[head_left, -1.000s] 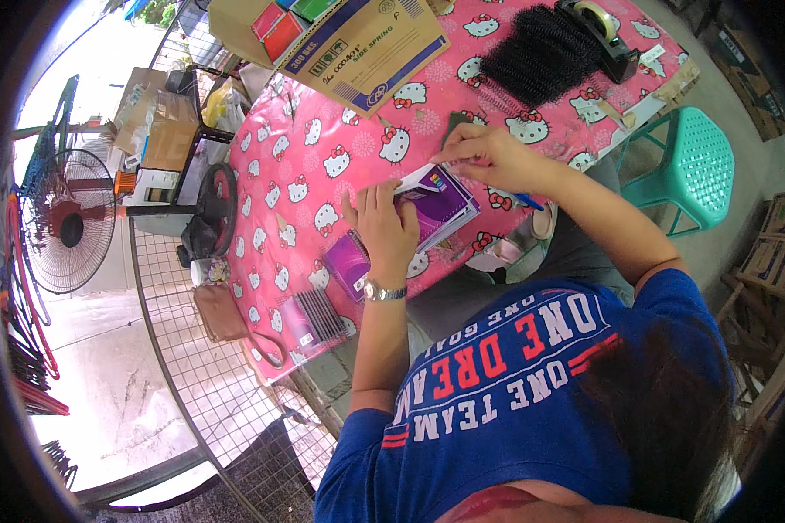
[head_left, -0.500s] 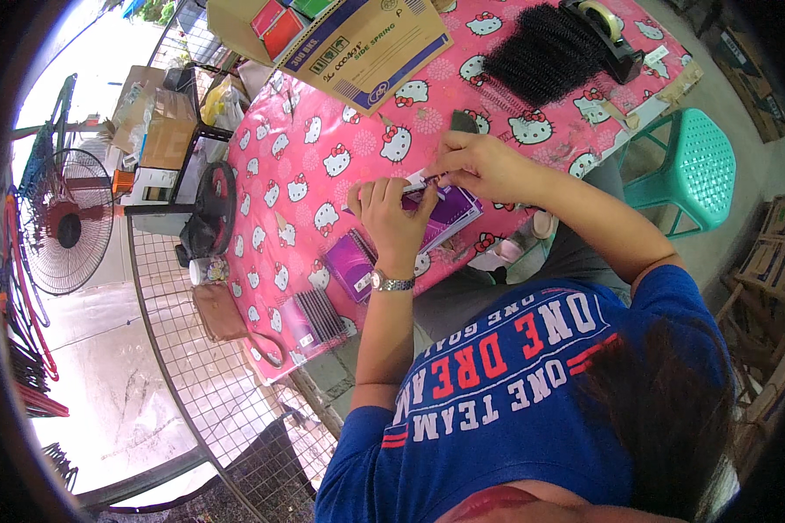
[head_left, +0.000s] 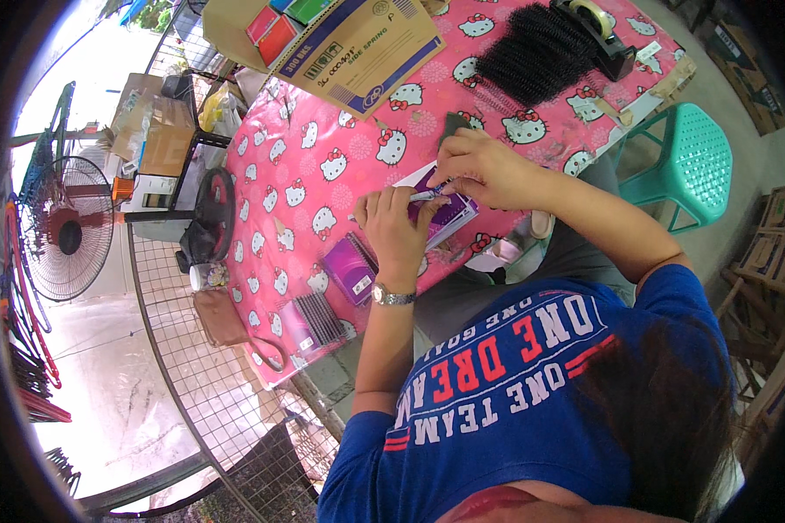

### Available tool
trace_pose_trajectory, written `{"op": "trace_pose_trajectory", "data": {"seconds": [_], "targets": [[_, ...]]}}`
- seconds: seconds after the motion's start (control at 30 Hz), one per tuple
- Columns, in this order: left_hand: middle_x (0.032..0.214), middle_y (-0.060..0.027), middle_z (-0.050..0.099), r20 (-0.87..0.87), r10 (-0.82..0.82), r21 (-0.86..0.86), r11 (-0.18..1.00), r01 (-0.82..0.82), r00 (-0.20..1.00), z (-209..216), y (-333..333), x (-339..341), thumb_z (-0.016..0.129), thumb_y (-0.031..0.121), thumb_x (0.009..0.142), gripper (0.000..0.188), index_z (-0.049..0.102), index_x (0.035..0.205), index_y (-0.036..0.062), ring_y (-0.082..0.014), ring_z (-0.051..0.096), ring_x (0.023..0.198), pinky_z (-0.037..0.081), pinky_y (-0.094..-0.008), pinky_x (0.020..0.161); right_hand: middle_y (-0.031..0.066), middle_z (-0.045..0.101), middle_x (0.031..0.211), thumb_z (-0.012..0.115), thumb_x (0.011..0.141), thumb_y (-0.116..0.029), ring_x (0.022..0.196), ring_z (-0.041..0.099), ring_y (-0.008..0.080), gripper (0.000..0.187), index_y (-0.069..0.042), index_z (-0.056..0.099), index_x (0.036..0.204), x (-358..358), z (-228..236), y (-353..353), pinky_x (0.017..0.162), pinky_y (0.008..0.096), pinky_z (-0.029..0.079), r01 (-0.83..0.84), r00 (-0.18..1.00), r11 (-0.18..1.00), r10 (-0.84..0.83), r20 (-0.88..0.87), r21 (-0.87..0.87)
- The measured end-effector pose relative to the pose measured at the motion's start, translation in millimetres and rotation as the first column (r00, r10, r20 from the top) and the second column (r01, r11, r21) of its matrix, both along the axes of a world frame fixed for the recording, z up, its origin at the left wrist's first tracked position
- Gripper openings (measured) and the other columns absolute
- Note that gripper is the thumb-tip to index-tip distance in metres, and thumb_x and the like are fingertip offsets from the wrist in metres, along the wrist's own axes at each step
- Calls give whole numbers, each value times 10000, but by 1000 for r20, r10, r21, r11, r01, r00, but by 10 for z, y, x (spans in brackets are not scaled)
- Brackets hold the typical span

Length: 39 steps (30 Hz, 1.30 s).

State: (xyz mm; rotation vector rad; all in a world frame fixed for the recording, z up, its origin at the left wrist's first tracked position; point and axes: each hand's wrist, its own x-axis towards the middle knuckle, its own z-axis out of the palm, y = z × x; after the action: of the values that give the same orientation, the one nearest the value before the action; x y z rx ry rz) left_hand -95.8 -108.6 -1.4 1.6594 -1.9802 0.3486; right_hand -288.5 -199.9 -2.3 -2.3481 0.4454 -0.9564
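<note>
Over a stack of purple notebooks (head_left: 455, 216) at the table's near edge, my two hands work close together. A slender, pen-like thing (head_left: 424, 196), pale with a dark part, runs between my fingers; its exact kind is too small to make out. My left hand (head_left: 391, 220) is closed round its left end, thumb against the notebooks. My right hand (head_left: 484, 170) pinches at its other end, fingertips bent down. Just beyond the right hand lies a dark flat piece (head_left: 453, 125). Another purple spiral notebook (head_left: 349, 268) lies beside my left wrist.
A fanned notebook stack (head_left: 316, 319) lies near left, by a brown pouch (head_left: 218, 315). Far back stand an open cardboard box (head_left: 362, 61), a heap of black spiral coils (head_left: 532, 54) and a tape dispenser (head_left: 615, 57). A green stool (head_left: 693, 161) stands right, a fan (head_left: 68, 231) left.
My right hand has shifted slightly, its fingers bunching closer over the notebooks. The slender thing between my hands now shows more plainly. The whole view has tilted a little.
</note>
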Motion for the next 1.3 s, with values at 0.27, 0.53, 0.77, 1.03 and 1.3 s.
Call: {"op": "trace_pose_trajectory", "data": {"seconds": [0.27, 0.53, 0.77, 1.03, 1.3], "targets": [[805, -59, 606, -12, -44, 53, 998, 45, 999, 59, 39, -2, 765, 324, 735, 305, 620, 861, 87, -266, 556, 830, 350, -415, 849, 86, 552, 871, 699, 787, -60, 853, 593, 267, 321, -64, 625, 1100, 6, 61, 112, 671, 374, 489, -48, 997, 721, 80, -15, 691], [994, -56, 620, 10, -101, 223, 970, 97, 995, 151, 224, -48, 662, 176, 835, 273, 572, 1082, 104, -268, 566, 995, 226, -525, 1058, 123, 568, 866, 657, 861, -161, 769, 611, 356, 345, -88, 517, 1167, -52, 271, 328, 663, 410, 517, 68, 961, 993, -38, -275, 99], [995, -57, 621, -27, -131, 244, 961, 134, 991, 176, 211, -26, 611, 220, 886, 204, 581, 1053, 107, -269, 557, 1020, 192, -532, 1080, 187, 531, 1251, 671, 846, -295, 1049, 560, 340, 412, -54, 522, 1146, 232, -793, -652, 830, 473, 486, 192, 952, 938, -106, -289, 288], [1021, -77, 583, 200, 125, 85, 986, -145, 972, 141, 287, 15, 705, 269, 809, 280, 602, 1011, 104, -329, 478, 1121, 253, -527, 1042, 170, 496, 1298, 720, 715, -241, 1210, 450, 358, 520, -55, 585, 1182, 272, -493, -841, 1003, 437, 392, 217, 892, 957, -114, -438, 192], [967, -134, 554, -197, -58, 142, 986, 87, 979, 74, 147, -14, 779, 149, 705, 304, 596, 911, 21, -320, 483, 936, 402, -423, 819, 74, 500, 1164, 718, 699, -175, 1027, 503, 211, 504, -83, 647, 1190, -2, 147, -583, 881, 350, 412, -469, 768, 466, 634, 86, 750]]}}
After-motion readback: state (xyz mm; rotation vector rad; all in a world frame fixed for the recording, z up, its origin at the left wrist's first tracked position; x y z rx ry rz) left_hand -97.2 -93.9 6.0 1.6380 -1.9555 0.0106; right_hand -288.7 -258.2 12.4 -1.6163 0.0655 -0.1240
